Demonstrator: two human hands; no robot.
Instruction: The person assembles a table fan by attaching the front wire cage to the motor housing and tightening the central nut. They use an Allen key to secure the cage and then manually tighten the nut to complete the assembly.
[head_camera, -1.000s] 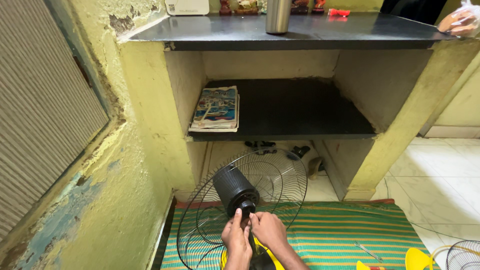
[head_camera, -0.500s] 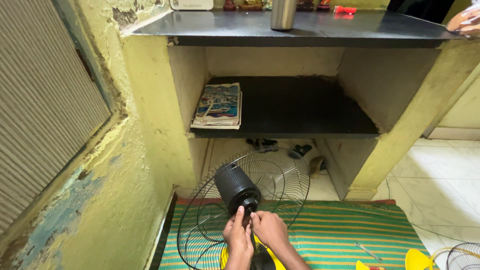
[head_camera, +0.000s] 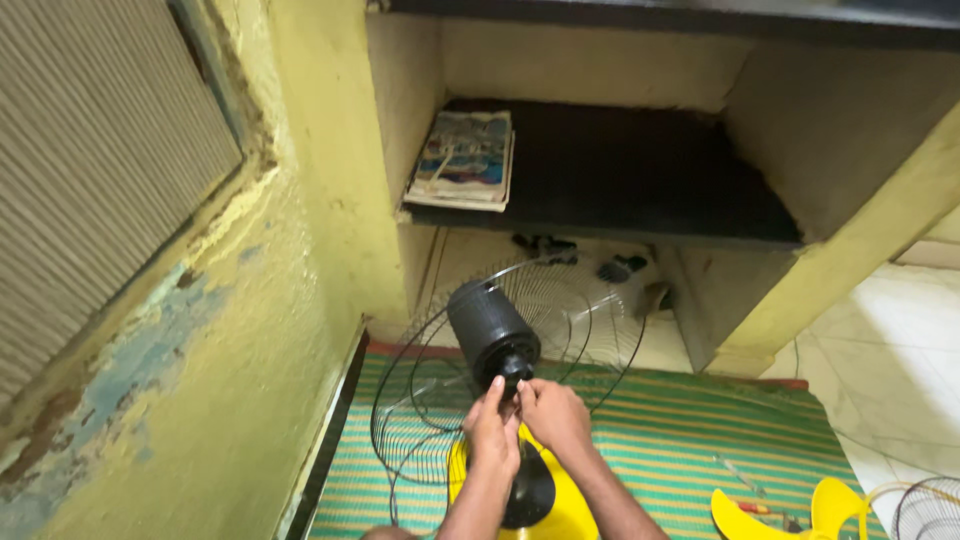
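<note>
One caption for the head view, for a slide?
Both hands, left hand and right hand, pinch at the black fan motor behind its wire guard.

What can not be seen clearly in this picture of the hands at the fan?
- Head view: the part pinched behind the black motor housing is covered by the left hand and right hand.
- The yellow fan base is cut by the bottom edge.
- The small tools on the striped mat are too small to identify.

Evenly lit, soft and moderately bright, with most light arriving from three o'clock, off the pale floor tiles (head_camera: 900, 330). Deep shade inside the shelf (head_camera: 620, 170) recess at twelve o'clock. Faint shadows under the fan guard (head_camera: 500, 370) on the striped mat (head_camera: 680, 440). Slight motion softness throughout. Strong wide-angle bending at nine o'clock along the wall (head_camera: 180, 380).
</note>
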